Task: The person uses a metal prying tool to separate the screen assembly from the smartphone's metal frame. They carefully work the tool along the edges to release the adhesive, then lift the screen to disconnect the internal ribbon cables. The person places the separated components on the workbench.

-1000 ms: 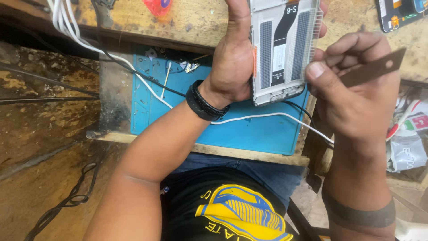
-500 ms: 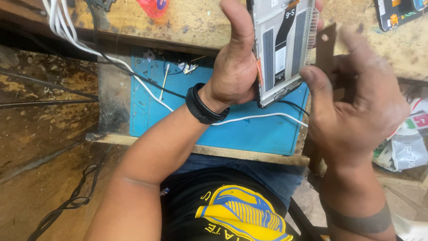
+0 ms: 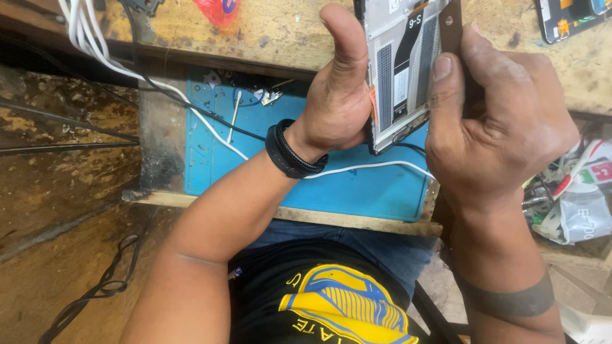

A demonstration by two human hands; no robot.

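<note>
Your left hand grips the opened phone frame upright above the bench, its long axis running away from you. Your right hand, nearer its right edge, pinches a thin metal strip flat against that edge.

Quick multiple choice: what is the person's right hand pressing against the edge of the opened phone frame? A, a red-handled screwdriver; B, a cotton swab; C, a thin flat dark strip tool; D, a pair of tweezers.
C: the right hand pinches a thin flat dark strip tool against the side of the opened phone frame, which the left hand grips above the blue mat.
</note>
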